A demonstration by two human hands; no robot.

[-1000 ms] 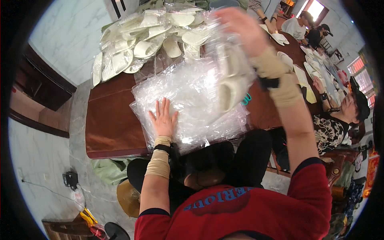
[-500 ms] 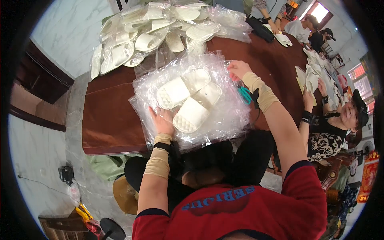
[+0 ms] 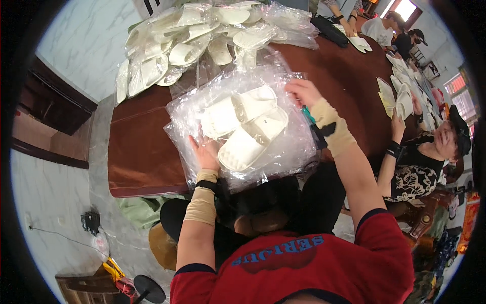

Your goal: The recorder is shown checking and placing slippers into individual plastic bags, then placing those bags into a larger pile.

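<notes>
Over brown tabletop (image 3: pixel 136 152), right hand (image 3: pixel 305 93) pinches clear plastic (image 3: pixel 295 136), left hand (image 3: pixel 205 154)'s grip unclear, blue lettering (image 3: pixel 277 250) across shirt (image 3: pixel 354 268).

Our red short-sleeved shirt (image 3: pixel 304 278), navy sleeve cuffs (image 3: pixel 371 217), blue lettering (image 3: pixel 277 250) over a darker print (image 3: pixel 283 262), beige wrist wraps (image 3: pixel 200 206), black wristbands (image 3: pixel 206 187), our black trousers (image 3: pixel 324 195).

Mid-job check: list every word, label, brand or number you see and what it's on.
Red shirt: blue lettering across the chest; wording not copied out here.
Red hanging at the far right edge: any marks are too small and blurred to read.
White slippers in front of the wearer: no readable text.
Clear bags under them: no readable text, only glare and creases.
</notes>
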